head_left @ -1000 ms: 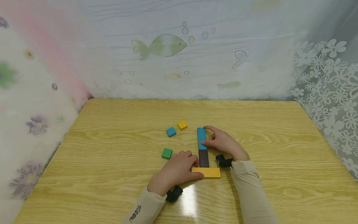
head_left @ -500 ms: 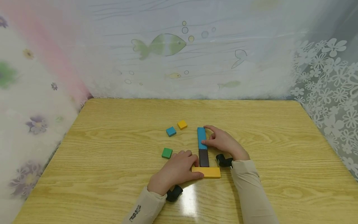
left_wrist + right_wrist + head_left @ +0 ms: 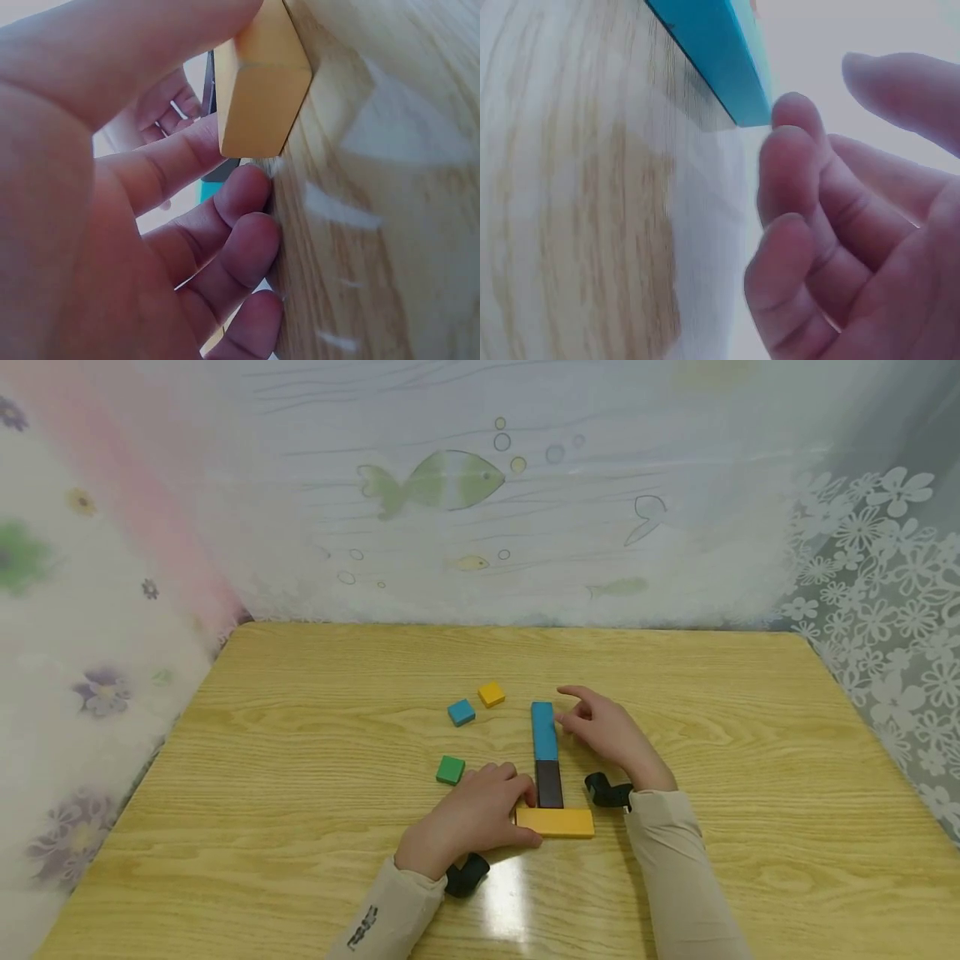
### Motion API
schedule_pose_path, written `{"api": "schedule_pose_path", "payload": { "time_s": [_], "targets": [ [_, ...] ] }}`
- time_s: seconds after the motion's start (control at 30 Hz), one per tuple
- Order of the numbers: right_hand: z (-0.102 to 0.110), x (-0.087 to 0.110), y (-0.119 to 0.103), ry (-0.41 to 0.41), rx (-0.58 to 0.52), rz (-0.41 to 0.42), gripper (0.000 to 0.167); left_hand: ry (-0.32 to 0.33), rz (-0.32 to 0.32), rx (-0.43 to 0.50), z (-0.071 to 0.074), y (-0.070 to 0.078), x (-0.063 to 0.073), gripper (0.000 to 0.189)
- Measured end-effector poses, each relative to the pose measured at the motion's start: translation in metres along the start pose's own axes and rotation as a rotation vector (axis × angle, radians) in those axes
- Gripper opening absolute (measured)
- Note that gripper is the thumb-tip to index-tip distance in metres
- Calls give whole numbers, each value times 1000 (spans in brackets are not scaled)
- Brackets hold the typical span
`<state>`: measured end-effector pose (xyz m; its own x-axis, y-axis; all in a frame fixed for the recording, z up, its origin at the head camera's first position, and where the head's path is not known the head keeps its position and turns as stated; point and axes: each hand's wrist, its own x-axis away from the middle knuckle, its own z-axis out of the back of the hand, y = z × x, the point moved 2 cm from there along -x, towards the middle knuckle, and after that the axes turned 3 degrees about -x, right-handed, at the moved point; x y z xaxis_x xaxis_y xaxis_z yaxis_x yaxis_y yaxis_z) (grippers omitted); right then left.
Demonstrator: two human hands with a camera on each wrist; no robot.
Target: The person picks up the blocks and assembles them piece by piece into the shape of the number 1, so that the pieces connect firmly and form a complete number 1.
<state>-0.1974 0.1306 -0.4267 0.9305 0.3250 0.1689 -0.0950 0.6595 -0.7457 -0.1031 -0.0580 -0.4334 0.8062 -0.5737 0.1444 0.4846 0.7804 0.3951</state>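
Note:
A long yellow block lies crosswise on the table, its left end between the thumb and index finger of my left hand. In the left wrist view the index fingertip meets the yellow block, and the thumb overlaps its upper part. A dark brown block runs away from its middle, with a long blue block end to end beyond it. My right hand is just right of the blue block, fingers loosely bent and holding nothing. In the right wrist view the blue block's end is near the fingertips.
Small square blocks lie to the left: a green one by the left fingers, a blue one and a yellow one farther back. Black wrist devices stick out at both cuffs. A printed curtain borders the table's far edge.
My right hand has let go of the long blue block and moved slightly up and right. The left thumb has slid a little toward the near edge of the long yellow block.

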Motion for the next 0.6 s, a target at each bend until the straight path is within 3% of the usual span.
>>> {"api": "schedule_pose_path", "payload": {
  "time_s": [0.17,0.4,0.6],
  "targets": [
    [-1,-2,-7,16,-1,37,47,4,7,13,3,0,2,36],
    [-7,-3,-22,18,-101,103,44,21,-6,-5,1,-1,2,38],
    [-15,-5,-31,52,-39,132,42,26,-34,-29,-1,-1,2,35]
  ]
}}
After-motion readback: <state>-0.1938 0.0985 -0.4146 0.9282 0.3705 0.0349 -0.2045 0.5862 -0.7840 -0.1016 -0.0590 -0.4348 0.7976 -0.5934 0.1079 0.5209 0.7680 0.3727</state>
